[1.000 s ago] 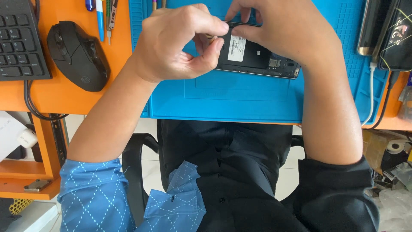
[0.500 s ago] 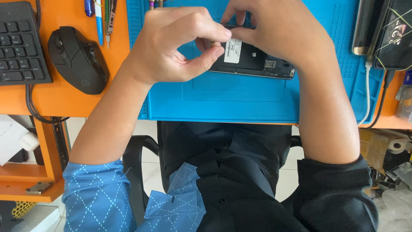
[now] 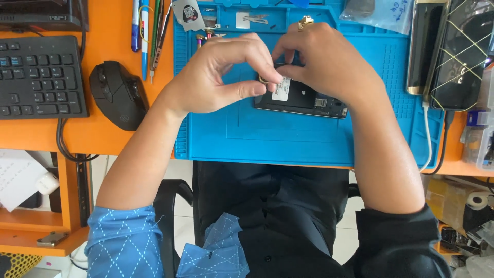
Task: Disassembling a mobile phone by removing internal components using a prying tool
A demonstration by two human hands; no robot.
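An opened black phone [image 3: 303,103] with a white sticker lies on the blue work mat [image 3: 288,139]. My left hand [image 3: 221,74] curls over the phone's left end, thumb and fingertips pinched at its edge, where a small gold-coloured part shows. My right hand [image 3: 329,64], with a gold ring, covers the phone's upper part and presses its fingers down on it. Most of the phone's top edge is hidden under both hands.
A black mouse [image 3: 117,93] and black keyboard [image 3: 38,77] sit on the orange desk [image 3: 110,136] at left. Pens and tools [image 3: 146,31] lie beside the mat. Two dark phones [image 3: 447,51], one on a white cable, stand at right. Small parts lie along the mat's far edge.
The view has tilted so the desk's far side shows more. Both hands stay on the phone; the left fingers have shifted to pinch at its left edge.
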